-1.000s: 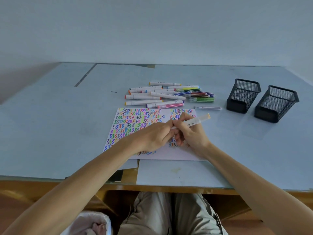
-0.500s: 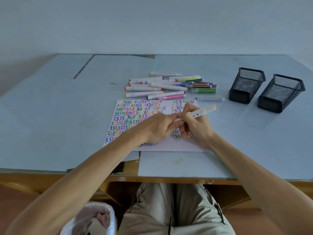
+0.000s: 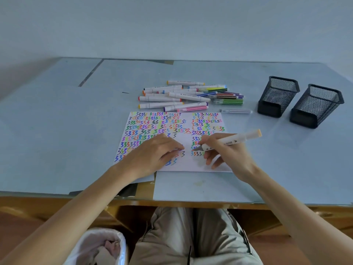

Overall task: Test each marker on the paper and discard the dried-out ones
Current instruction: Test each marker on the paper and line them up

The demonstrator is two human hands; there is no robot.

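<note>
The right hand (image 3: 225, 152) grips a white marker (image 3: 229, 142), its tip touching the paper (image 3: 183, 167). The left hand (image 3: 158, 153) lies flat on the paper, fingers relaxed, holding nothing visible.

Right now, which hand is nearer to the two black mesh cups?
The right. The right hand holds a marker on the right part of the paper, closer to the mesh cups. The left hand rests on the paper farther left.

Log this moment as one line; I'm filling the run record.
stage: testing | right hand: holds marker, uncapped tip on paper | left hand: resting on paper | pile: waiting
</note>
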